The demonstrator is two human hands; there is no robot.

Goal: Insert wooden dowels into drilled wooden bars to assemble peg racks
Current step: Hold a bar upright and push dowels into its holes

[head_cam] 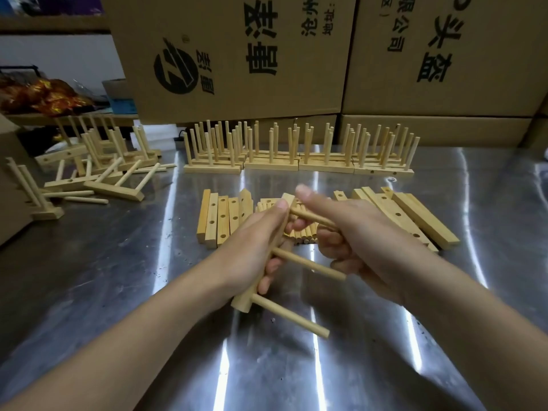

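My left hand [252,241] grips a drilled wooden bar [241,302], held above the steel table and running away from me. Two dowels stick out of it to the right, a lower dowel [292,320] and a middle dowel [310,264]. My right hand [353,229] grips a third dowel [314,218] whose end meets the bar near its far end. Below my hands lie loose dowels [299,234], partly hidden. Unfilled drilled bars lie to the left [221,218] and to the right [409,215] of them.
Finished peg racks [296,155] stand in a row at the back of the steel table [118,262]. More racks and loose dowels [98,176] lie jumbled at the left. Large cardboard boxes [296,54] wall off the back. A box edge [12,185] stands at far left.
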